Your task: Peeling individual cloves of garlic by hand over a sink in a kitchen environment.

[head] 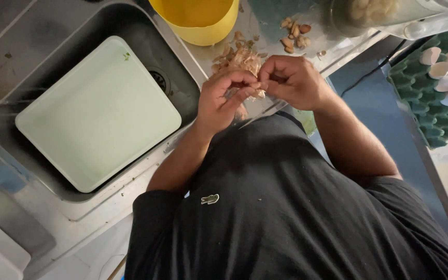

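Here we pinch a small pale garlic clove between our left hand and right hand, both closed on it, above the papery tan peel pile on the steel desk, beside the yellow plastic bowl.

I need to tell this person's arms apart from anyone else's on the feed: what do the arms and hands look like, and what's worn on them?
Both arms are bare from the short sleeves of a black T-shirt down. The left hand and right hand are bare: no gloves, and no watch, ring or band that shows. The shirt bears a small pale emblem on the chest.
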